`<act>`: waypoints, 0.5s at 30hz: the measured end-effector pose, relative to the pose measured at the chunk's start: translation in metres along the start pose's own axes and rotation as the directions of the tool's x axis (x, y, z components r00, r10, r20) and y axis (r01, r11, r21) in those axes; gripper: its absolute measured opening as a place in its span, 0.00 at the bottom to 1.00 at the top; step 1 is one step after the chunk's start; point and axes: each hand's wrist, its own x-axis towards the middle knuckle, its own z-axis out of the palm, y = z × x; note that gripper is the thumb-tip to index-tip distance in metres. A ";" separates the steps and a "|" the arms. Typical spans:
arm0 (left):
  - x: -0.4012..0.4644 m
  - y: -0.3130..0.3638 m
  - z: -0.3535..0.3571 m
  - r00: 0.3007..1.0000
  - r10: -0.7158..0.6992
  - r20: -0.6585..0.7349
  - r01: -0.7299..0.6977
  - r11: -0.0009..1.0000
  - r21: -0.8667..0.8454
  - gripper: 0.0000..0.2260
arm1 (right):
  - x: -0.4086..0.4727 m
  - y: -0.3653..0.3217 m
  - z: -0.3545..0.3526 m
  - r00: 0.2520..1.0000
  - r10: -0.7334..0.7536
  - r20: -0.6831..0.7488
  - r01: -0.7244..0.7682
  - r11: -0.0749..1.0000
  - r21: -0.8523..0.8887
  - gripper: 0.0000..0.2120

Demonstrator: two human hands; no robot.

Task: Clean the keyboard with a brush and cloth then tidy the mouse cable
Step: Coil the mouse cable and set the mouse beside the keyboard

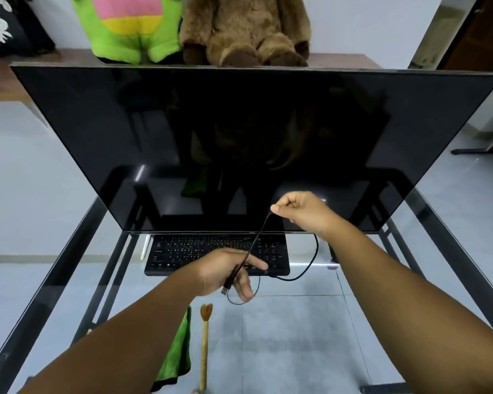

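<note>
both forearms are bare to the frame edge, left hand (225, 273) and right hand (300, 210) ungloved.

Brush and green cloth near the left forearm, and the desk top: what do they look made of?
Brush: probably a wood or bamboo handle, tan and matte, with brownish bristles. Green cloth: soft fabric, perhaps microfibre, folding limply. Desk top: clear glass, since the floor tiles show through, on a dark frame that looks like metal.

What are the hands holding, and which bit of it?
Both hold the black cable. The left hand grips it near the USB plug; the right hand pinches it farther along, lifted up.
</note>
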 end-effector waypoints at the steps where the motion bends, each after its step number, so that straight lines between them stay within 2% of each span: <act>1: -0.001 0.003 0.002 0.999 0.033 0.034 -0.031 0.998 -0.057 0.22 | 0.004 0.008 0.002 0.998 -0.002 -0.071 0.000 0.999 -0.037 0.08; 3: 0.001 0.007 0.001 0.992 0.104 0.073 -0.085 0.969 -0.234 0.25 | 0.009 0.027 0.007 0.989 0.009 -0.146 -0.029 0.990 -0.138 0.09; 5: 0.002 0.014 -0.003 0.986 0.157 0.049 -0.123 0.900 -0.418 0.25 | 0.006 0.041 0.013 0.992 0.056 -0.109 -0.076 0.980 -0.186 0.11; 7: 0.000 0.024 -0.007 0.978 0.199 -0.062 -0.197 0.785 -0.587 0.23 | -0.003 0.046 0.019 0.994 0.103 0.030 -0.095 0.972 -0.217 0.12; 9: 0.001 0.031 -0.013 0.946 0.203 -0.253 -0.324 0.618 -0.717 0.22 | -0.012 0.047 0.027 0.970 0.153 0.190 -0.106 0.967 -0.233 0.15; 11: 0.005 0.035 -0.021 0.875 0.106 -0.472 -0.464 0.456 -0.759 0.21 | -0.018 0.048 0.033 0.938 0.195 0.288 -0.134 0.967 -0.219 0.17; 13: 0.008 0.039 -0.026 0.776 -0.031 -0.630 -0.588 0.327 -0.740 0.17 | -0.021 0.048 0.035 0.910 0.215 0.355 -0.143 0.965 -0.218 0.18; 15: 0.009 0.040 -0.029 0.677 -0.130 -0.724 -0.677 0.275 -0.683 0.16 | -0.023 0.046 0.035 0.876 0.218 0.431 -0.128 0.965 -0.229 0.17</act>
